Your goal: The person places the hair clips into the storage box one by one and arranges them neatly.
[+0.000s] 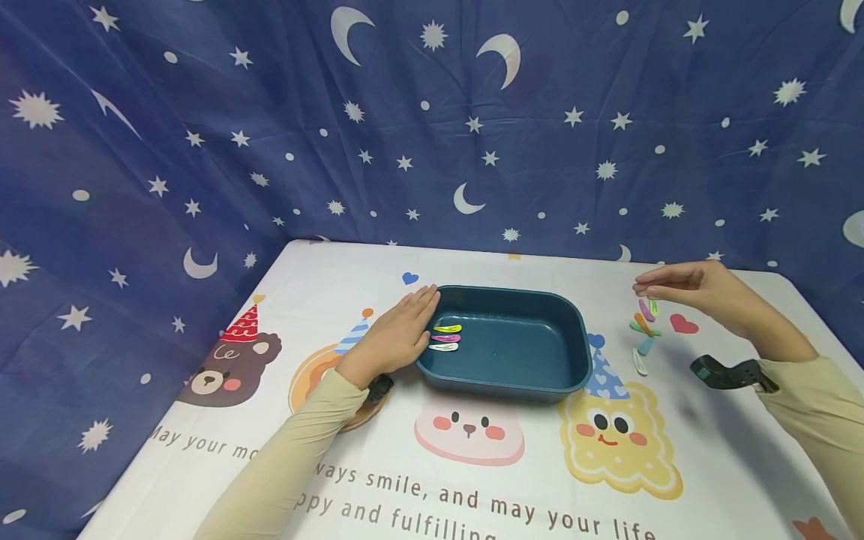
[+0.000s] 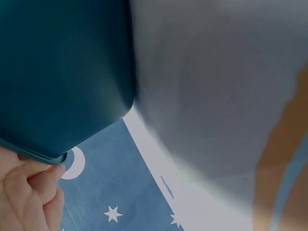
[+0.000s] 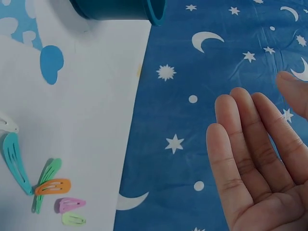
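Note:
My left hand [image 1: 398, 330] rests on the left rim of a dark teal plastic basin [image 1: 513, 388]; its fingers lie along the edge in the head view. Inside the basin, by the left wall, lie a yellow hair clip [image 1: 448, 328], a pink hair clip [image 1: 445, 338] and a white hair clip [image 1: 444, 347]. Over the right side of the table, my right hand [image 3: 264, 178] has straight fingers and holds nothing. Below it are loose hair clips: pink [image 3: 71, 204], yellow-green [image 3: 73, 219], orange [image 3: 53, 186], green [image 3: 46, 185], blue [image 3: 16, 162] and white [image 3: 7, 124]. The orange clip crosses the green one.
A white tablecloth [image 1: 378, 480] printed with cartoon figures and lettering covers the table. Behind it hangs a dark blue curtain [image 1: 418, 187] with moons and stars. Each wrist carries a black strapped device, the right one [image 1: 732, 373] hanging below the forearm.

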